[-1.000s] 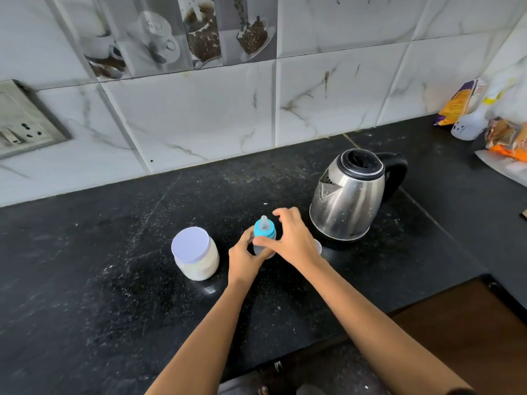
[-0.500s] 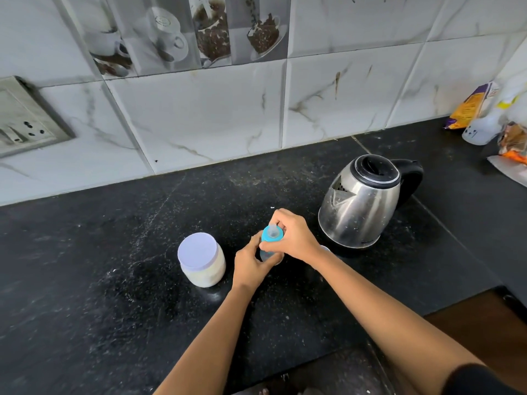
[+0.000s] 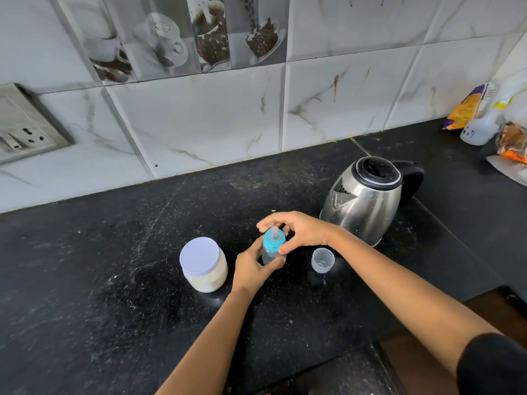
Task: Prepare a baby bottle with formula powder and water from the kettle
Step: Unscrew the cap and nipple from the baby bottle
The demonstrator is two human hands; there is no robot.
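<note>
The bottle (image 3: 269, 254) is near the middle of the black tabletop (image 3: 108, 295), between the jar (image 3: 204, 266) on its left and a small clear cap (image 3: 322, 260) on its right. Both hands hold it. The left hand (image 3: 249, 270) comes from below and wraps the clear body, with the thumb laid across the front and the fingers curled behind. The right hand (image 3: 302, 230) reaches in from the right and arches over the top, its thumb pressed on the near side of the blue collar (image 3: 272, 245) and its fingers curved round the far side. The clear teat (image 3: 275, 233) pokes up between them. The left hand hides the bottle's base, so I cannot tell whether it rests on the tabletop or is lifted a little. The jar stands upright with its pale lid on and whitish powder inside. The cap sits mouth up, just beside the right wrist and apart from the bottle. The steel kettle (image 3: 368, 203) stands behind the right hand, lid closed, spout toward the left and black handle toward the right. Behind all this rises a marble-look tiled wall (image 3: 214, 115) with a band of coffee-cup pictures, and a socket plate (image 3: 25, 126) is on its left. Far right on the tabletop lie some packets (image 3: 467, 108) and a white plastic bottle (image 3: 479, 132), well apart from the hands.
</note>
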